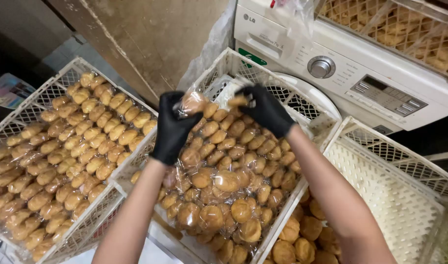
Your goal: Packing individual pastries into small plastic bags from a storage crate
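Observation:
Both my hands wear black gloves. My left hand (pixel 172 128) and my right hand (pixel 265 110) together grip a clear plastic pack of golden buns (pixel 204 105), one at each end, above the far edge of the middle white crate (pixel 219 66). That crate is heaped with several more wrapped packs of buns (pixel 226 181). My bare forearms reach in from the bottom of the view.
A white crate (pixel 18 124) of neatly rowed buns sits at the left. An emptier white crate (pixel 390 195) stands at the right, with loose buns (pixel 302 234) below it. A white washing machine (pixel 351 73) stands behind, carrying another crate of buns (pixel 404 27).

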